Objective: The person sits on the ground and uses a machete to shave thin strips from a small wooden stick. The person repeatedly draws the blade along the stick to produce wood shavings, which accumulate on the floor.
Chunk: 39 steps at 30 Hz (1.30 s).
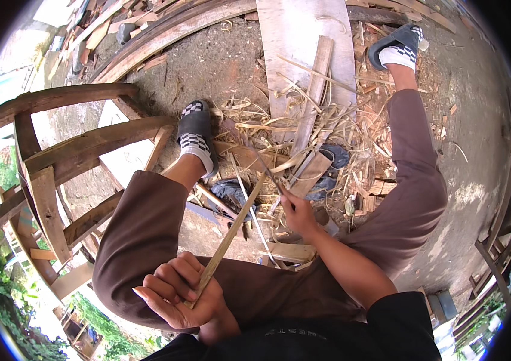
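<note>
My left hand is closed round the lower end of a thin, pale wooden strip, which slants up and to the right from my lap. My right hand grips what looks like a knife; its handle is hidden in my fingers. The narrow dark blade points up and to the left, close to the strip's far end, and I cannot tell whether they touch. Beneath both lie curled shavings, a small wooden block and a long narrow board.
My slippered feet stand apart on either side of the shavings. A handsaw and dark plastic lie between my legs. At left stands a wooden frame. A pale flat sheet and stacked planks lie ahead.
</note>
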Available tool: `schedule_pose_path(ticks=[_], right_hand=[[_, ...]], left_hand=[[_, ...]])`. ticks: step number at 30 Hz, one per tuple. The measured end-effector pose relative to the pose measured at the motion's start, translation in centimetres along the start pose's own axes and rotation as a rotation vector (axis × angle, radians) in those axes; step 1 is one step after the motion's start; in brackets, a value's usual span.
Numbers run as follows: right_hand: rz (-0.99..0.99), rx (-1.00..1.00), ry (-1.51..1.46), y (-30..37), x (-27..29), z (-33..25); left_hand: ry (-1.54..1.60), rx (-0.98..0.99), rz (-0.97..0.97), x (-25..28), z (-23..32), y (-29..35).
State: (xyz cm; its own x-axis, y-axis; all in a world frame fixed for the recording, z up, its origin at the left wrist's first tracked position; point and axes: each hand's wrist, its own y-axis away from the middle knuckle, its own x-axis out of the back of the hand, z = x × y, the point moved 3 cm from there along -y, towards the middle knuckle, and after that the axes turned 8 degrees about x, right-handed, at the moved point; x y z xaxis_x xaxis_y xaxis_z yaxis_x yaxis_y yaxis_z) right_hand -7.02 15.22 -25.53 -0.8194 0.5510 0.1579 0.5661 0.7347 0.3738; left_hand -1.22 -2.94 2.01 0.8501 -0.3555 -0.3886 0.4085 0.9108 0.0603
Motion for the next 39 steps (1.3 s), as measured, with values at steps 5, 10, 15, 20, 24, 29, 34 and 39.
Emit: schedule_pose_path(ticks=[5, 10, 15, 20, 24, 29, 34, 39], right_hand=[[-0.011, 0.011, 0.053, -0.1, -0.3, 1.3], [0.010, 0.046, 0.024, -0.1, 0.1, -0.8], [0.051, -0.278, 0.091, -0.7, 0.0, 2.3], [0.071, 0.287, 0.041, 0.1, -0.6, 0.3], [0.076, -0.255, 0.138, -0.3, -0.5, 3.3], [0.071, -0.314, 0.147, 0.0, -0.9, 5.2], [0.091, -0.377, 0.250, 0.0, -0.2, 5.6], [0.052, -0.153, 0.304, 1.1, 0.0, 5.5]], left_hand=[[0.030, -0.012, 0.047, -0.2, -0.2, -0.3], [0.024, 0.001, 0.007, -0.3, -0.1, -0.1], [0.012, -0.007, 0.012, -0.9, -0.2, -0.3], [0.021, 0.009, -0.004, -0.7, -0.1, -0.1], [0.004, -0.011, -0.010, -0.6, -0.2, -0.2], [0.004, -0.013, 0.006, 0.0, -0.7, 0.4], [-0.077, -0.112, 0.113, -0.5, -0.7, 1.0], [-0.176, -0.069, 0.113, -1.6, -0.3, 0.8]])
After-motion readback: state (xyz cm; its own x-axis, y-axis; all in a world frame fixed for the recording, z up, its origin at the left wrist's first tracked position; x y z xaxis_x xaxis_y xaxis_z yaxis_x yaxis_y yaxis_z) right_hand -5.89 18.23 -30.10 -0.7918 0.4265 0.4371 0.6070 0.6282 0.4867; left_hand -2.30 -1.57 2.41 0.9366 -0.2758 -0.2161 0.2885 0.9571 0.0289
